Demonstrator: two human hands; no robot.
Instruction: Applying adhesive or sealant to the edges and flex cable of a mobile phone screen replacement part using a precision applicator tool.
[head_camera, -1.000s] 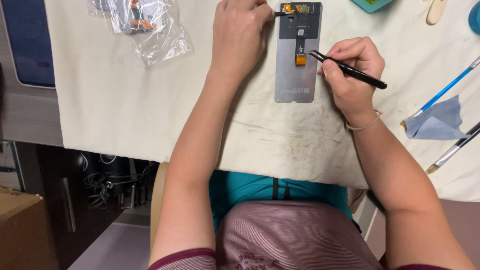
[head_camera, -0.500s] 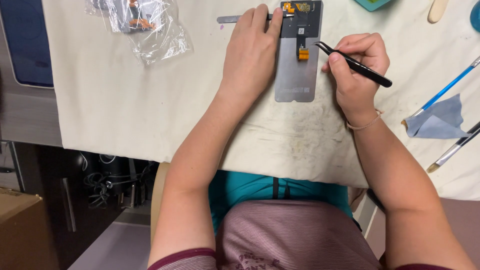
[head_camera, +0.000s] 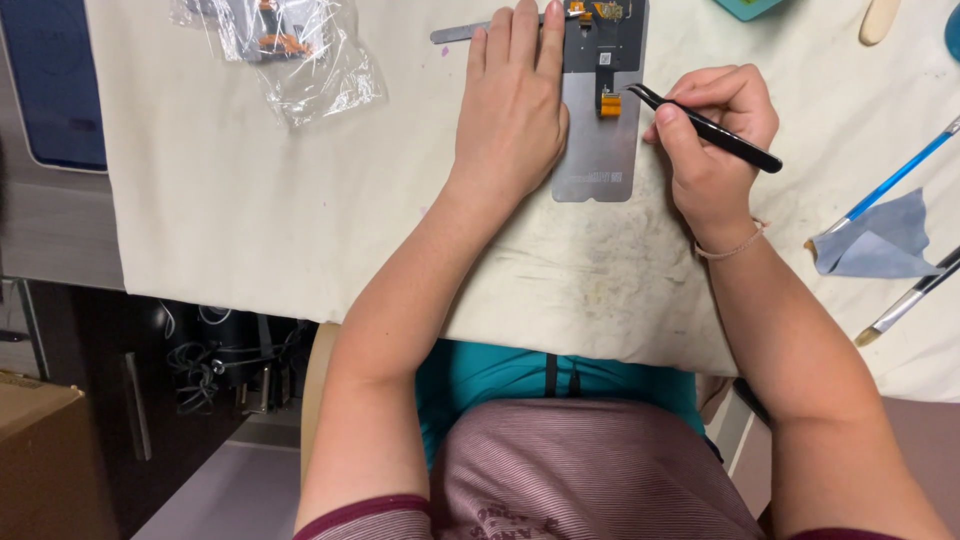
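Note:
A grey phone screen panel (head_camera: 600, 150) lies back-side up on the cream cloth (head_camera: 300, 200), with an orange flex connector (head_camera: 610, 104) near its middle. My left hand (head_camera: 512, 110) rests flat, fingers straight, pressing on the panel's left edge. A thin grey metal strip (head_camera: 455, 33) pokes out from under its fingertips. My right hand (head_camera: 712, 140) grips black tweezers (head_camera: 705, 125) like a pen. Their tips touch the panel just right of the orange connector.
A clear plastic bag (head_camera: 290, 50) with small parts lies at the far left of the cloth. On the right are a blue-handled tool (head_camera: 895, 180), a blue-grey wipe (head_camera: 880, 245) and a brush (head_camera: 910, 298). A dark tablet (head_camera: 50, 90) sits beyond the cloth's left edge.
My left hand has flattened and slid down onto the panel's left edge. The tweezers' tips have moved in to the orange connector.

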